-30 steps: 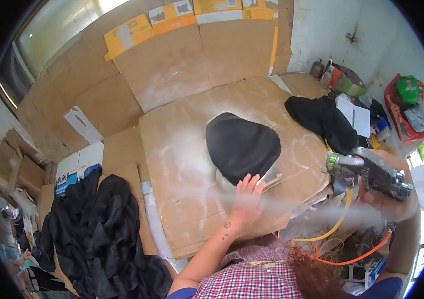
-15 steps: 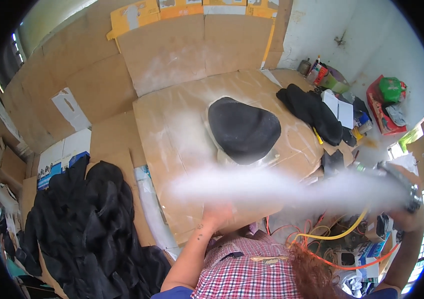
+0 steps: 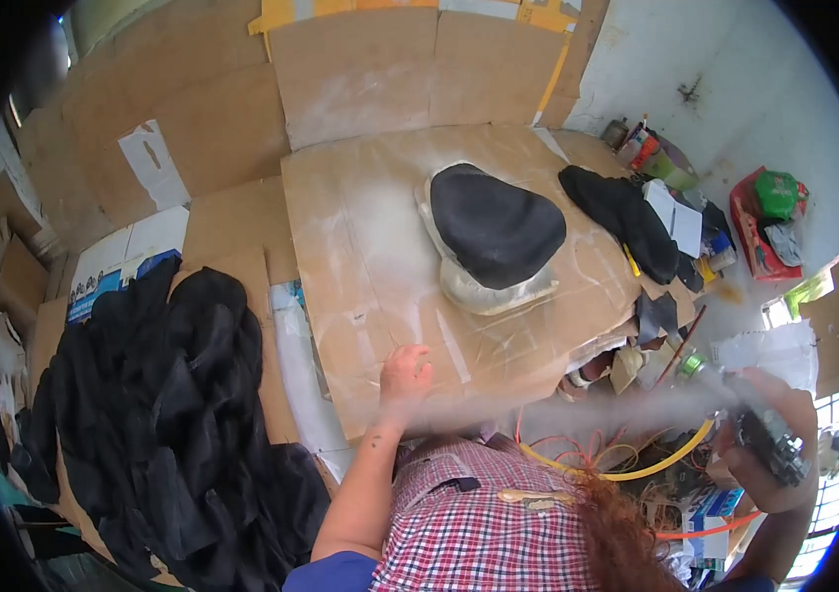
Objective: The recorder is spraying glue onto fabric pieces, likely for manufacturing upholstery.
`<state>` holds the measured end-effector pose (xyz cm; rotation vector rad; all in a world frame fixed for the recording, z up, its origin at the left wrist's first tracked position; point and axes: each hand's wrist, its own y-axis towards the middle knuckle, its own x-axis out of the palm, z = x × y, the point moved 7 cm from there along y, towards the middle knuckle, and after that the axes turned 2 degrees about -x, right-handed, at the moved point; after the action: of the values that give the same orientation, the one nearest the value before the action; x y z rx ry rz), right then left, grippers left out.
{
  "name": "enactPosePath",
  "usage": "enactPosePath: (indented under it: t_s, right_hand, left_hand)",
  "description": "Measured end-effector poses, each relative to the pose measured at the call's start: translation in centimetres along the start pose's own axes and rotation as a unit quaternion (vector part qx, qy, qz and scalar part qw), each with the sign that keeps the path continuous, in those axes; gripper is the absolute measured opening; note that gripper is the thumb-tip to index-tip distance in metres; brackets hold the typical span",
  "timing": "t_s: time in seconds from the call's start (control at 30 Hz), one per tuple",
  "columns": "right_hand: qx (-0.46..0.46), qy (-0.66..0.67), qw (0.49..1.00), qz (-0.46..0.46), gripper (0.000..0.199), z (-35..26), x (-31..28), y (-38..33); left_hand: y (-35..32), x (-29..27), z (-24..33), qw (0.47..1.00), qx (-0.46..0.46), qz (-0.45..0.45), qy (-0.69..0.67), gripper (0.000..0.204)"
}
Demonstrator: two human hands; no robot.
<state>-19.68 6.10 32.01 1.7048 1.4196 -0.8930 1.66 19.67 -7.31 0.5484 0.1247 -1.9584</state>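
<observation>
On the cardboard-covered table lies a black piece shaped like a rounded triangle [image 3: 496,227]. Beneath it a pale, plastic-like base [image 3: 498,296] sticks out at the left and front. My right hand [image 3: 757,476], at the far right, grips a spray gun [image 3: 773,434] with a green part near its front. A thin band of white mist [image 3: 587,414] stretches leftward from the gun, low across my front. Over the table's near edge is my left hand [image 3: 407,373], its fingers loosely bent and apart, with nothing seen in them.
Black fabric [image 3: 173,395] is heaped on the left. A rolled black cloth [image 3: 622,222], a white sheet [image 3: 674,219] and small supplies crowd the table's right side. A yellow hose [image 3: 627,476] and orange cords hang below. Cardboard panels [image 3: 355,79] stand behind the table.
The thick mist has thinned to a narrow band, leaving the black piece plainer. My right hand has lowered with the spray gun; my left hand has moved up and slightly left. The view has shifted.
</observation>
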Motion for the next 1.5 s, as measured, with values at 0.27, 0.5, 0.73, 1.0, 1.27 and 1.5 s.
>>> enactPosePath:
  t_s: [0.27,0.5,0.73,1.0,1.27,1.5]
  right_hand:
    - [0.019,-0.048,0.997,-0.057,0.045,0.6,0.8,-2.1]
    - [0.074,0.05,0.994,0.058,0.051,5.7,-0.5,-6.0]
    - [0.155,0.084,0.972,0.154,0.06,9.1,-3.2,-8.1]
    - [0.124,0.236,0.952,0.153,0.068,13.5,-4.8,-6.3]
    - [0.057,0.188,0.978,0.075,0.059,17.9,-8.9,-3.0]
    - [0.036,0.236,0.97,0.056,0.058,22.6,-9.6,4.6]
  left_hand:
    - [-0.8,0.8,-1.1,0.998,0.033,0.04,0.037,0.024]
    - [-1.1,0.9,-2.1,0.999,-0.006,0.018,0.031,0.025]
    - [-1.3,1.1,-3.1,0.998,-0.044,0.015,0.041,0.025]
    - [-1.8,0.3,-4.0,0.989,-0.118,0.043,0.08,0.026]
    - [0.2,0.8,-5.7,0.972,-0.169,0.16,0.006,0.023]
    - [6.3,10.8,0.8,0.875,-0.237,0.185,-0.379,0.012]
